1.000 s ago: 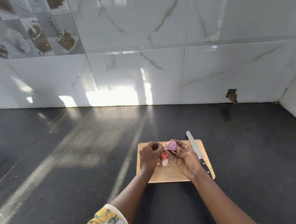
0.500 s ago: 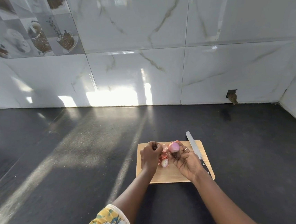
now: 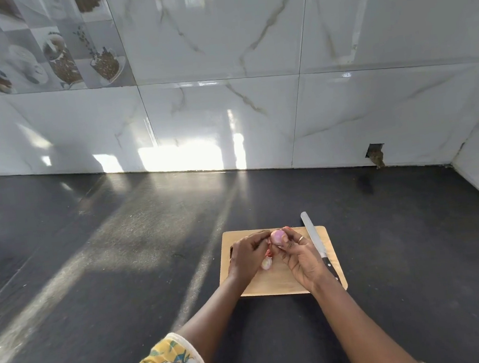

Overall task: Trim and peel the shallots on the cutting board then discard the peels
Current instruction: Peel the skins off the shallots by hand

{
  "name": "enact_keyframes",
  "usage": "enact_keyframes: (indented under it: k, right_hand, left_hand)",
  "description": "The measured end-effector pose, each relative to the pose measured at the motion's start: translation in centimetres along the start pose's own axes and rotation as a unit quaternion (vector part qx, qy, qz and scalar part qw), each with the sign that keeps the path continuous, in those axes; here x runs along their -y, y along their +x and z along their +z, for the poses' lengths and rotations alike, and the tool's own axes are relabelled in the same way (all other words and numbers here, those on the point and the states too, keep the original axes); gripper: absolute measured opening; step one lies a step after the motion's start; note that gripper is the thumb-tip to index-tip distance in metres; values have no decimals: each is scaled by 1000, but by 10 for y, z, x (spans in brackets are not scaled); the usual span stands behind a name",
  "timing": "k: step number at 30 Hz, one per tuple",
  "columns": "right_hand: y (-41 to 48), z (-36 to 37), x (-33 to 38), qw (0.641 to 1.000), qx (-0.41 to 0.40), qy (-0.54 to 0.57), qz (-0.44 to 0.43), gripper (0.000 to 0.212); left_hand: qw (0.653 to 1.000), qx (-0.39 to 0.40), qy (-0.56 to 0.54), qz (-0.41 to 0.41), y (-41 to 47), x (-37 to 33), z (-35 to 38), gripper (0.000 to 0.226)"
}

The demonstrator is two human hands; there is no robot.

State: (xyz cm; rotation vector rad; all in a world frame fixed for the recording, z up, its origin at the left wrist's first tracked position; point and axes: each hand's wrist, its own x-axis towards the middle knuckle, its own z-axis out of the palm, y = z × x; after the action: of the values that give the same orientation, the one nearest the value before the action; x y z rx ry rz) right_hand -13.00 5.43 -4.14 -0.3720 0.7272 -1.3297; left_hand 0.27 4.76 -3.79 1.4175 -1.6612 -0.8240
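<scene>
A pink peeled shallot [image 3: 278, 237] sits in the fingertips of my right hand [image 3: 301, 258], held just above the wooden cutting board [image 3: 277, 284]. My left hand [image 3: 246, 253] hovers close beside it on the left, fingers curled; reddish peel [image 3: 269, 251] shows at its fingertips, and I cannot tell whether the fingers pinch it. A pale shallot piece [image 3: 266, 263] lies on the board between my hands. A knife [image 3: 315, 241] with a black handle rests along the board's right side, untouched.
The board lies on a dark countertop [image 3: 122, 251] near its front. A white marble-tile wall [image 3: 225, 109] runs behind, with a side wall at the right. A small hole [image 3: 375, 153] breaks the wall at counter level.
My right hand has turned the shallot slightly and brought it nearer my left hand. Both hands stay over the board.
</scene>
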Motion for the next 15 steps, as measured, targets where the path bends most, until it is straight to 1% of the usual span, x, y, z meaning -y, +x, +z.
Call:
enact_keyframes:
  k: [3, 8, 11, 12, 15]
  right_hand:
    - [0, -2, -1, 998, 4, -62, -31, 23]
    - [-1, -1, -2, 989, 5, -127, -70, 22]
    - [0, -2, -3, 983, 8, -162, -82, 27]
    - [-1, -3, -4, 981, 8, -175, -87, 29]
    - [-2, -4, -4, 968, 4, -228, -106, 29]
  left_hand:
    - [999, -8, -31, -8, 0, 1, 0, 22]
    - [999, -16, -42, -26, 3, 5, 1, 25]
    - [998, -14, -50, -23, 3, 5, 0, 39]
    - [998, -13, -49, -23, 2, 5, 0, 40]
    - [999, -8, -38, -16, 4, 7, -1, 25]
